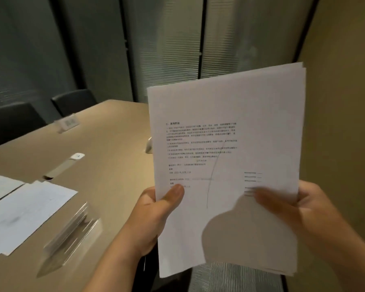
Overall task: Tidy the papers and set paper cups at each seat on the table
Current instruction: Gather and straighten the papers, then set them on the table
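Observation:
A stack of white printed papers [226, 144] is held upright in front of me, above the right end of the tan table [105, 144]. My left hand [154, 211] grips its lower left edge, thumb on the front sheet. My right hand [303, 209] holds the lower right edge, its thumb blurred across the page. More loose papers [23, 209] lie flat at the table's left. A sleeve of stacked paper cups [60, 167] in a wrapper lies on its side mid-table.
A clear acrylic stand [72, 232] lies blurred near the front edge beside the loose papers. A small sign holder [69, 123] stands farther back. Two dark chairs [74, 101] sit at the table's far left side. Glass partitions with blinds stand behind; a beige wall is at right.

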